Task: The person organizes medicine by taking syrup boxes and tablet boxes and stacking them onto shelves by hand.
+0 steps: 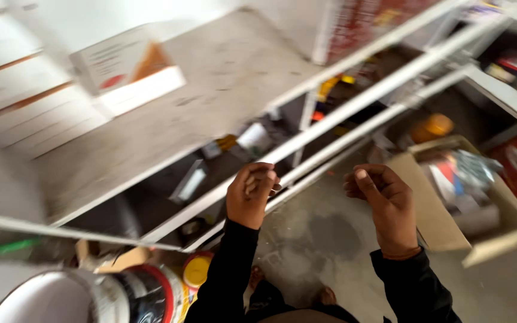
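My left hand (250, 194) is curled into a loose fist beside the front rails of a white metal shelf unit (354, 107). Whether it holds something small is not clear through the blur. My right hand (383, 200) hovers over the concrete floor with its fingers bent inward and nothing visible in it. Both arms wear black sleeves. A white and orange box (128, 67) lies on the dusty top shelf board (210, 101), well beyond my left hand.
An open cardboard box (456, 197) full of packets stands on the floor to the right. White paint buckets (91, 296) and a yellow lid (197, 270) sit at the lower left. Lower shelves hold assorted small goods; an orange jar (433, 127) stands further back.
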